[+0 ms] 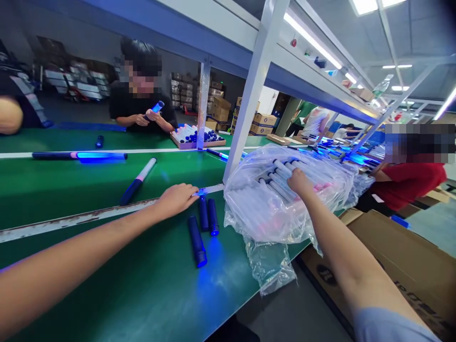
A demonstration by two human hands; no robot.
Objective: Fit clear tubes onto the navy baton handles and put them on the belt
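Note:
My left hand is over the white metal rail, fingers curled down with a blue glow at the tips; whatever they hold is hidden. Right below it on the green table lie dark blue cylindrical handles, two side by side and one nearer me, with blue light at their ends. My right hand reaches into an open clear plastic bag full of white translucent tubes with pink ends. Its fingers are closed on a tube there.
A slanted white post rises beside the bag. Beyond the rail lie a lit blue light stick and a white-and-dark one. A co-worker opposite holds a lit stick, near a box of dark-capped pieces. Cardboard boxes stand right.

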